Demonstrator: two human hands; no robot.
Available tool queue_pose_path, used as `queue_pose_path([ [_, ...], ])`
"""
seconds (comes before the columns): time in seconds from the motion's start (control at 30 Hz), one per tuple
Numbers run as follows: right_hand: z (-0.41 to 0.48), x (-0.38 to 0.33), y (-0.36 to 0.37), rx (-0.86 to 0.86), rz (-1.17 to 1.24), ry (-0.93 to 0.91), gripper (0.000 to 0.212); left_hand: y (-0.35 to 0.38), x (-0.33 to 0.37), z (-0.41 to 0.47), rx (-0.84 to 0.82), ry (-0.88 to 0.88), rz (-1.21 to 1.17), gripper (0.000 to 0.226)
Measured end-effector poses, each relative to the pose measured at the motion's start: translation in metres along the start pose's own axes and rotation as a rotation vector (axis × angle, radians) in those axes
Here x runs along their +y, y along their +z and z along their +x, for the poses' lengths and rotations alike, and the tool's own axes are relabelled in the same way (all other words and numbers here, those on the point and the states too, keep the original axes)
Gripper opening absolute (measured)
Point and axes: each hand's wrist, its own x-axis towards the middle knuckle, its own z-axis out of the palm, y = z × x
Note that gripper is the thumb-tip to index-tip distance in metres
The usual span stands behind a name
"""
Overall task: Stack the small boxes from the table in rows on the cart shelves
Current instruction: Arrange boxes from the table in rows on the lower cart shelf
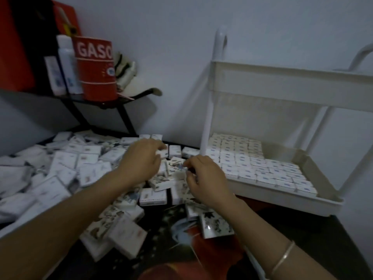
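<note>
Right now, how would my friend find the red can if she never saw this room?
Look up left to the black shelf on the wall, above the pile of small boxes. The red can stands there beside two white bottles; only it has big white letters, GASO.

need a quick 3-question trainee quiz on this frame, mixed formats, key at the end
1. Multiple choice: the neat rows of boxes lie on: A) the floor, B) the white cart's lower shelf, C) the black wall shelf.
2. True or false: the left hand and right hand are both over the cart.
3. Fill in: the letters readable on the red can are ____.

Key
1. B
2. False: both grip loose boxes on the table.
3. GASO
</note>
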Motion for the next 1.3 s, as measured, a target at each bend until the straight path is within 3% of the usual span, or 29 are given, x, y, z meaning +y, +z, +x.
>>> queue_pose_path([
  [0.07,0.017,-0.009,0.02,-0.058,0.03,0.024,0.026,-0.007,-0.029,0.018,0.013,-0.119,0.16,0.034],
  [0.2,0.064,-0.018,0.05,-0.168,-0.018,0.109,0.038,-0.004,-0.06,0.047,-0.182,-0.304,0.405,0.039],
  [0.43,0.125,-0.005,0.092,-0.264,-0.101,0.313,0.047,0.018,-0.066,0.057,-0.256,-0.289,0.489,0.038],
  [0.57,0.129,0.0,0.112,-0.349,-0.111,0.418,0.07,0.012,-0.072,0.053,-0.191,-0.288,0.353,0.039],
  [0.73,0.109,-0.01,0.097,-0.174,-0.182,0.271,0.053,-0.012,-0.073,0.028,-0.107,-0.31,-0.189,0.041],
  [0.83,0.079,-0.014,0.06,-0.064,0.011,0.179,0.047,-0.023,-0.061,0.01,-0.12,-0.311,-0.448,0.044],
  [0.93,0.041,-0.012,0.017,-0.038,0.261,0.215,0.043,-0.025,-0.041,-0.001,-0.16,-0.3,-0.622,0.042],
  [1.07,-0.009,0.004,-0.031,0.002,0.488,0.364,0.041,-0.02,0.001,-0.003,-0.231,-0.17,-0.736,0.035],
  [1.3,-0.067,0.052,-0.088,0.148,0.601,0.588,0.03,0.017,0.088,0.017,-0.354,0.039,-0.8,0.021],
])
